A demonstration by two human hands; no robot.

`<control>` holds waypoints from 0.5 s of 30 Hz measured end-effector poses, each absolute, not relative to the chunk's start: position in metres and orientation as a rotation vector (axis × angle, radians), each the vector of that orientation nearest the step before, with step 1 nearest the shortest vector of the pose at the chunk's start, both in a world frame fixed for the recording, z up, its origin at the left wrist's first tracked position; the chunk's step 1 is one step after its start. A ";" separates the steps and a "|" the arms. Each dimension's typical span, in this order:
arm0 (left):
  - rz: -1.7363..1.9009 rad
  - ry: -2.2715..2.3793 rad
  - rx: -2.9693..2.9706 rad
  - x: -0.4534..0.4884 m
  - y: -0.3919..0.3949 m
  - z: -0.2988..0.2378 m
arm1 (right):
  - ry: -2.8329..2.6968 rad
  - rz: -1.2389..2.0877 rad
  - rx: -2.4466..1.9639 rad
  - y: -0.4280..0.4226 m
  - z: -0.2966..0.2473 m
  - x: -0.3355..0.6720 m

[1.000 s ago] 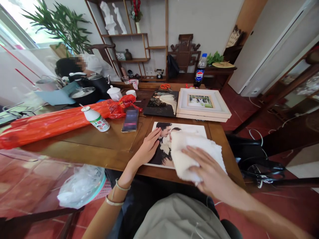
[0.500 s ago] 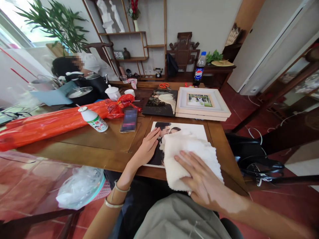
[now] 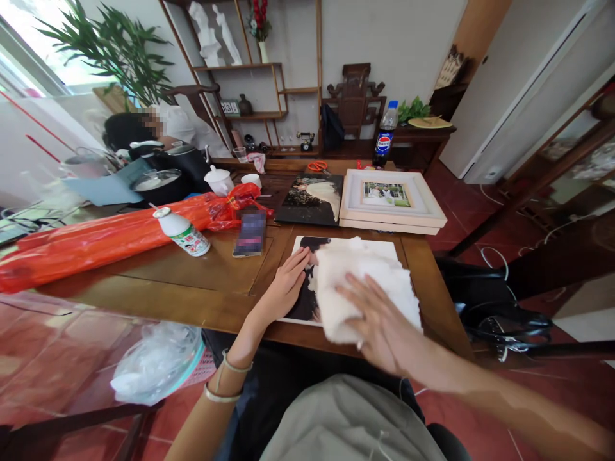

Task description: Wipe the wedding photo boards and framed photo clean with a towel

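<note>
A photo panel (image 3: 302,306) lies flat on the wooden table before me, its lower edge near the table's front. My left hand (image 3: 288,285) rests on its left side, fingers stretched out and lying flat. Over the middle and right of the panel spreads a white fluffy cloth (image 3: 394,282), which hides most of the picture. My right hand (image 3: 377,314) holds this cloth from above, pressing it down with its fingers spread on top. Some of the cloth hangs toward the table's front edge.
Behind the panel lie a dark photo board (image 3: 310,198) and a pale framed picture (image 3: 394,202), with a cola bottle (image 3: 384,134) behind. To the left are a phone (image 3: 250,234), a white bottle (image 3: 182,232) and a long red-wrapped bundle (image 3: 110,234). A person sits at far left.
My right hand has pushed the cloth forward, away from me, and it now covers more of the picture's upper part. The left hand stays in place on the panel.
</note>
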State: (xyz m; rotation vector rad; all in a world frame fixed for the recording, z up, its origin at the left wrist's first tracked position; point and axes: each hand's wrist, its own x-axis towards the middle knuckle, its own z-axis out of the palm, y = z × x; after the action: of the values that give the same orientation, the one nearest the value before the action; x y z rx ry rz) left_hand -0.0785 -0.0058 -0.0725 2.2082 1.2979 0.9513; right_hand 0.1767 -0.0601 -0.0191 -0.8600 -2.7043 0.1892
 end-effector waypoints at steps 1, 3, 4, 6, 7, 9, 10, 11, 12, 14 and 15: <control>0.940 1.297 2.204 -0.079 -0.006 -0.072 | -2.734 0.226 -0.834 -0.075 -0.019 0.173; 0.917 1.291 2.198 -0.079 -0.006 -0.070 | -2.766 0.302 -0.797 -0.091 -0.016 0.169; 0.910 1.287 2.196 -0.080 -0.006 -0.069 | -2.776 0.334 -0.795 -0.090 -0.015 0.170; 0.905 1.285 2.192 -0.080 -0.006 -0.068 | -2.752 0.349 -0.845 -0.071 -0.012 0.175; 0.907 1.285 2.190 -0.080 -0.006 -0.068 | -2.725 0.331 -0.890 -0.055 -0.011 0.179; 0.923 1.284 2.185 -0.080 -0.006 -0.068 | -2.641 0.241 -0.993 -0.020 -0.011 0.187; 0.936 1.284 2.183 -0.079 -0.006 -0.068 | -2.611 0.192 -1.036 -0.005 -0.011 0.191; 0.947 1.284 2.181 -0.079 -0.006 -0.068 | -2.580 0.143 -1.077 0.007 -0.012 0.193; 0.955 1.284 2.181 -0.079 -0.005 -0.068 | -2.562 0.102 -1.108 0.014 -0.013 0.194; 0.951 1.288 2.185 -0.079 -0.005 -0.068 | -2.558 0.053 -1.141 0.010 -0.015 0.189; 0.942 1.292 2.187 -0.079 -0.005 -0.068 | -2.577 0.046 -1.138 0.000 -0.017 0.184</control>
State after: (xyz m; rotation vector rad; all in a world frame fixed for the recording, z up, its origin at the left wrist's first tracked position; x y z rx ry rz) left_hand -0.0786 -0.0052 -0.0678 2.1873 1.2918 0.9422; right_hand 0.1840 0.0004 -0.0167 -1.1375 -2.5765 0.0457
